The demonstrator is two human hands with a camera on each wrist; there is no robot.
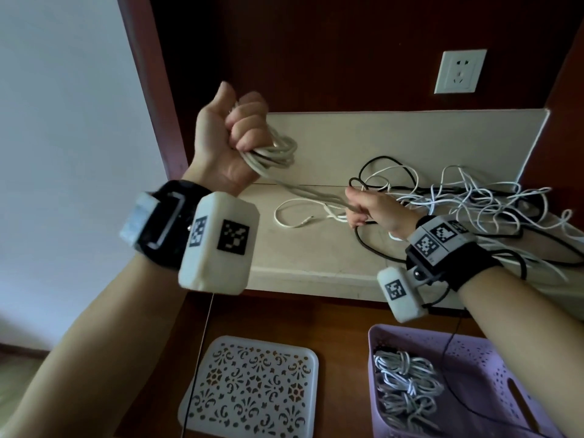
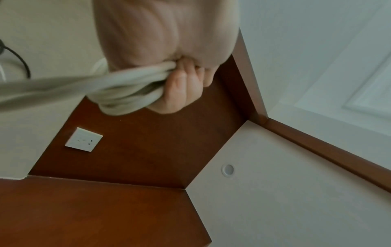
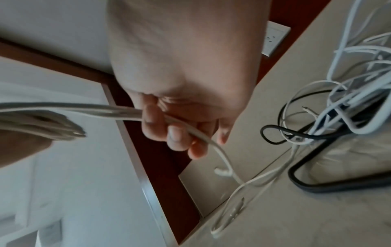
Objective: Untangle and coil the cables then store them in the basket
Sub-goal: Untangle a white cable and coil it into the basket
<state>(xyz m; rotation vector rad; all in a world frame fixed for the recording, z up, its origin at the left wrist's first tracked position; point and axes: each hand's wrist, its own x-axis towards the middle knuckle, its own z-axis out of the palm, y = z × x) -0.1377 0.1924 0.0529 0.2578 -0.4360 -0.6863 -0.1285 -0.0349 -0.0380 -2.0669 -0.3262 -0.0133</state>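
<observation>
My left hand (image 1: pixel 235 131) is raised above the counter's left end and grips several loops of a white cable (image 1: pixel 273 153), seen close up as the same coil (image 2: pixel 127 88). The cable runs taut down to my right hand (image 1: pixel 368 210), which grips it (image 3: pixel 127 112) in curled fingers (image 3: pixel 175 133) low over the counter. Its free tail (image 1: pixel 294 216) lies in a loop on the counter. Behind my right hand lies a tangle of white and black cables (image 1: pixel 474 200). A purple basket (image 1: pixel 474 343) at the lower right holds several coiled white cables (image 1: pixel 407 384).
The beige counter (image 1: pixel 300 263) has a raised back panel and dark wood walls around it. A wall socket (image 1: pixel 459 71) is at the upper right. A white perforated lid (image 1: pixel 252 387) lies on the wooden surface left of the basket.
</observation>
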